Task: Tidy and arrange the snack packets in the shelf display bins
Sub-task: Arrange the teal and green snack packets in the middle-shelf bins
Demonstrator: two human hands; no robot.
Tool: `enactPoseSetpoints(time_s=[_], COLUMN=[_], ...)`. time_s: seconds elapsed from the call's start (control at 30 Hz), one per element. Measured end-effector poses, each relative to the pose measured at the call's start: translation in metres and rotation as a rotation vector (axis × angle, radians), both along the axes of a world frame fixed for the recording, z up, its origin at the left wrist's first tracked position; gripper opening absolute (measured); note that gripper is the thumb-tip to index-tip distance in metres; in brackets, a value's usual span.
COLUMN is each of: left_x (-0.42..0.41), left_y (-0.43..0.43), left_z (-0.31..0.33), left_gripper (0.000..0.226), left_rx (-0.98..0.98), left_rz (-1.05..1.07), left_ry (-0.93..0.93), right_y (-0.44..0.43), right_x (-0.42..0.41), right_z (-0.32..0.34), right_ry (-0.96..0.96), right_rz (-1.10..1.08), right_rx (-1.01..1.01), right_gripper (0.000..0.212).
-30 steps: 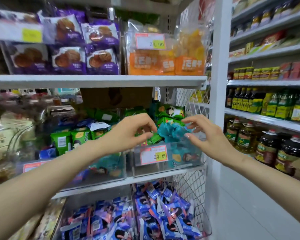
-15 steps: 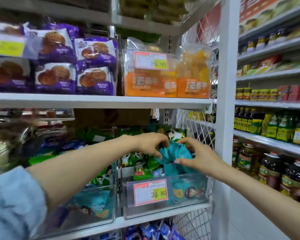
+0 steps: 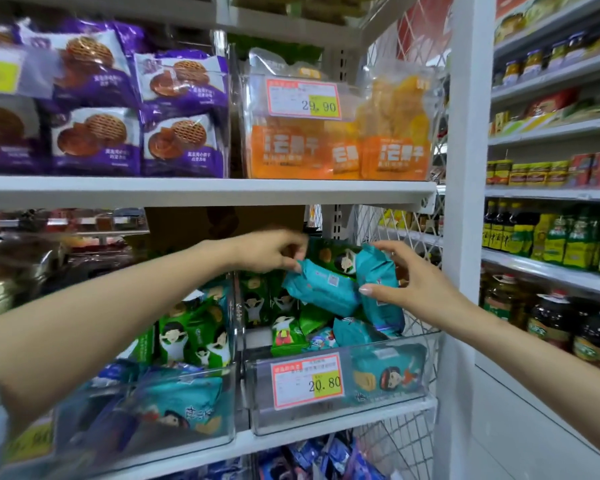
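A person's two bare arms reach into a supermarket snack shelf, working over the clear bin (image 3: 264,396) that carries a red-and-yellow 20.80 price label (image 3: 307,381). The left hand (image 3: 271,252), fingers curled tight, pinches the end of a teal snack packet (image 3: 321,289) lying crosswise above the bin's heap. At three o'clock from it, the right hand (image 3: 413,282), fingers spread and only half closed, holds a second teal packet (image 3: 378,289) upright between thumb and fingertips; the two packets touch. More teal and green packets fill the bin beneath them. At nine o'clock from this bin stands a neighbouring clear bin (image 3: 153,441) with green packets (image 3: 191,334) piled behind teal ones. A white shelf board (image 3: 201,190) runs across at twelve o'clock, bearing purple waffle packets (image 3: 181,143) and orange bags (image 3: 288,150) behind a 29.90 price tag (image 3: 303,98). A brown cardboard box (image 3: 222,223) sits under that board, behind the hands. Blue packets (image 3: 326,459) show at six o'clock, on the level below. White wire mesh (image 3: 395,445) closes the unit's end, just beside a white upright post (image 3: 465,202). Beyond the post, at three o'clock, further shelves hold dark oil bottles (image 3: 551,313) and rows of jars.
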State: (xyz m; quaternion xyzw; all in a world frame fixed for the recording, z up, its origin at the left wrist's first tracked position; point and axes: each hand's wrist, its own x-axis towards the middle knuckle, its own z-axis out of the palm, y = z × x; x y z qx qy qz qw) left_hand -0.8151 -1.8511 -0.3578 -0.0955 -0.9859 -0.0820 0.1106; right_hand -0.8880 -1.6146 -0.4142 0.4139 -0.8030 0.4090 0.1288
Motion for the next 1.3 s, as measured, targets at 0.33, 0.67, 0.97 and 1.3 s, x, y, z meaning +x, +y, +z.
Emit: enactPoseSetpoints(time_s=[0.33, 0.67, 0.97, 1.3], left_x=[0.021, 0.006, 0.005, -0.003], left_y=[-0.042, -0.055, -0.028, 0.024], left_z=[0.009, -0.005, -0.009, -0.014], left_gripper=[0.016, 0.007, 0.018, 0.054], left_rx=[-0.104, -0.349, 0.117, 0.456], left_rz=[0.170, 0.262, 0.082, -0.095], left_ry=[0.095, 0.112, 0.087, 0.005], right_y=[-0.007, -0.021, -0.040, -0.047], right_x=[-0.002, 0.007, 0.013, 0.006], right_z=[0.002, 0.002, 0.002, 0.005], right_ry=[-0.080, -0.143, -0.114, -0.014], right_rz=[0.032, 0.165, 0.205, 0.076], right_rx=[-0.050, -0.099, -0.087, -0.003], right_gripper=[0.063, 0.056, 0.057, 0.074])
